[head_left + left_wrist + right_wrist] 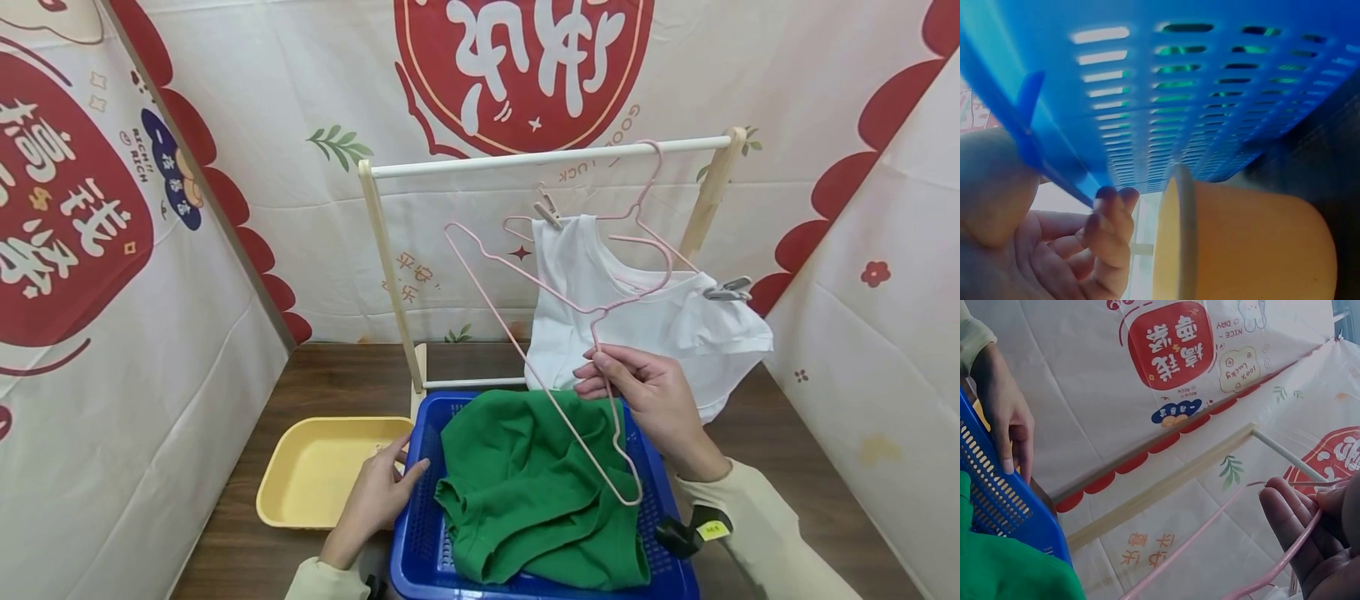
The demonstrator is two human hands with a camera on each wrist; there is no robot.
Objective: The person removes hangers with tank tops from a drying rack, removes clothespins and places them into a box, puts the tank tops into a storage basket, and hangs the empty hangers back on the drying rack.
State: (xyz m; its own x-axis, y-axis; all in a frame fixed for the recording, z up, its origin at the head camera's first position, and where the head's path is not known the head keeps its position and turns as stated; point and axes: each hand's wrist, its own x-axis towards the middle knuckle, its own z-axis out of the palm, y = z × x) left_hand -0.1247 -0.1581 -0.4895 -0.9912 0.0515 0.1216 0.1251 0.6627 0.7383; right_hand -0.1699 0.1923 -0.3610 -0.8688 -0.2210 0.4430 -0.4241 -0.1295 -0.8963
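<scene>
My right hand (656, 396) pinches a pink wire hanger (602, 310) between thumb and fingers, above the blue basket (405, 533). The hanger tilts, with its lower right end over a folded green garment (540, 492) lying in the basket. In the right wrist view, the hanger's pink wire (1285, 556) runs through the fingers. My left hand (375, 492) grips the basket's left rim. From the left wrist view, the thumb lies at the rim and the curled fingers (1110, 231) are on its outer side.
Behind the basket stands a wooden rack with a white rod (525, 160). A white top (630, 325) hangs there on another pink hanger (651, 179), with clothespins (727, 289) at both shoulders. Left of the basket is a yellow tray (322, 467). Printed cloth walls (247, 133) enclose the table.
</scene>
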